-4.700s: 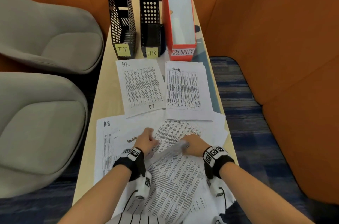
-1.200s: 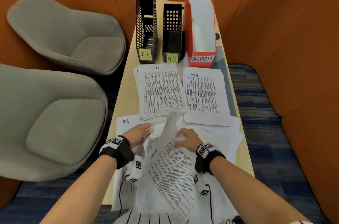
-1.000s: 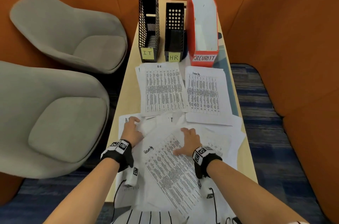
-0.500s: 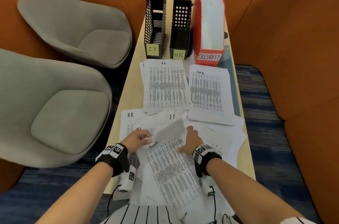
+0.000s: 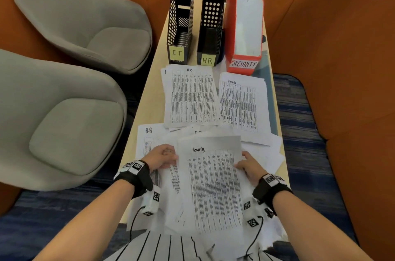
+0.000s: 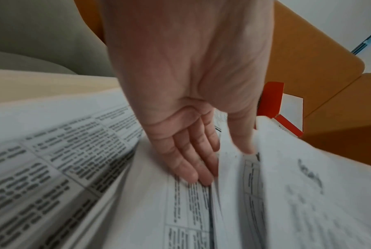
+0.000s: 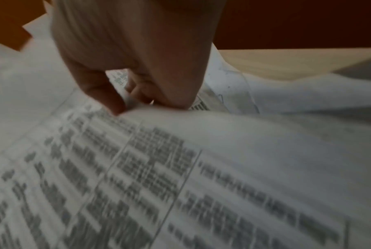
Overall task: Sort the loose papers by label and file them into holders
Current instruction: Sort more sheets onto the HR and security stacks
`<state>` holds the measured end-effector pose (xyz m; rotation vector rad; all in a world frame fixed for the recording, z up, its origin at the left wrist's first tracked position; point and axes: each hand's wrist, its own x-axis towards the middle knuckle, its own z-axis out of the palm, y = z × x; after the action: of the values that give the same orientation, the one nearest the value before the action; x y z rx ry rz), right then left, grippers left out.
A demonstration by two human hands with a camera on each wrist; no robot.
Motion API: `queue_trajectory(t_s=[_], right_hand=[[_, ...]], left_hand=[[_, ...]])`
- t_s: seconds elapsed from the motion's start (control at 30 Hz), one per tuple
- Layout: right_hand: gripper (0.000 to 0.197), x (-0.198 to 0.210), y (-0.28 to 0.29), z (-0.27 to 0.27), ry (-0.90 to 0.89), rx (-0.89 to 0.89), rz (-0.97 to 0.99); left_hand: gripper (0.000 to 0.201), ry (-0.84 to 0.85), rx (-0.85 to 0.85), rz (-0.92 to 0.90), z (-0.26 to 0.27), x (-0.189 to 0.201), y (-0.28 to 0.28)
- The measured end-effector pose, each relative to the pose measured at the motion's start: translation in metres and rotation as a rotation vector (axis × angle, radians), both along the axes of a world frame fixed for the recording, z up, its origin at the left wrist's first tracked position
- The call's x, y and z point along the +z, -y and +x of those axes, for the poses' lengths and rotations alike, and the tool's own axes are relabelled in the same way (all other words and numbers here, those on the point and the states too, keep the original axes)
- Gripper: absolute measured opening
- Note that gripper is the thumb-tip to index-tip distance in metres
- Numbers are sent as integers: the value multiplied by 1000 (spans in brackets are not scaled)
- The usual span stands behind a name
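Note:
I hold a printed sheet headed "Security" (image 5: 213,186) just above the loose pile. My left hand (image 5: 168,157) pinches its left edge and my right hand (image 5: 241,162) pinches its right edge. In the left wrist view the left hand (image 6: 222,160) has its thumb over the sheet (image 6: 308,185) and straight fingers beneath. In the right wrist view the right hand (image 7: 126,104) nips the sheet (image 7: 201,168) between thumb and curled fingers. At the far end of the table stand the IT holder (image 5: 180,17), the HR holder (image 5: 210,25) and the red Security holder (image 5: 245,23).
A sorted HR stack (image 5: 190,96) and a Security stack (image 5: 241,104) lie before the holders. Under my hands is the loose pile, with an HR sheet (image 5: 149,139) at its left. Two grey chairs (image 5: 64,111) stand left of the narrow table (image 5: 149,90); orange walls enclose it.
The Security sheet, curled at its top half a second ago, is now raised and flat. My right hand went from lying on it to pinching its right edge.

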<state>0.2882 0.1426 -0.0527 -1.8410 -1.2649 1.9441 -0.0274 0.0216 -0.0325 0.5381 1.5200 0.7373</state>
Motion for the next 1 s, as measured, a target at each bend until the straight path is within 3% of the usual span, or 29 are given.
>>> queue_trajectory(t_s=[0.1, 0.17, 0.23, 0.33, 0.43, 0.57, 0.63, 0.7, 0.73, 0.8, 0.93, 1.0], right_hand=[[59, -18, -6, 11, 54, -193, 54], [49, -40, -15, 24, 102, -302, 105], [45, -32, -17, 27, 143, -323, 116], [36, -4, -15, 23, 162, -324, 143], [41, 9, -9, 17, 202, -145, 189], [39, 10, -6, 2, 300, 78, 212], [41, 13, -5, -8, 336, 71, 205], [56, 19, -5, -18, 380, 125, 252], [64, 19, -9, -20, 396, 144, 319], [61, 27, -18, -23, 359, 128, 404], [17, 41, -35, -23, 71, 72, 341], [10, 43, -46, -26, 11, -35, 383]], left_hand=[[17, -75, -39, 42, 12, -2, -5], [14, -236, -138, 102, 18, -4, -9], [19, -322, -159, 153, 23, -6, -12], [18, -184, 30, 142, 27, -5, -16], [8, -1, 81, 76, 34, 9, -19], [53, 269, -84, -38, 54, 9, -18], [68, 211, -282, -74, 69, 11, -16], [52, -41, -349, -85, 79, 14, -19], [49, -122, -307, -96, 79, 11, -22], [54, -52, -187, -62, 75, 12, -29], [54, 137, 174, 85, 47, 32, -50], [41, 154, 178, 149, 38, 41, -61]])
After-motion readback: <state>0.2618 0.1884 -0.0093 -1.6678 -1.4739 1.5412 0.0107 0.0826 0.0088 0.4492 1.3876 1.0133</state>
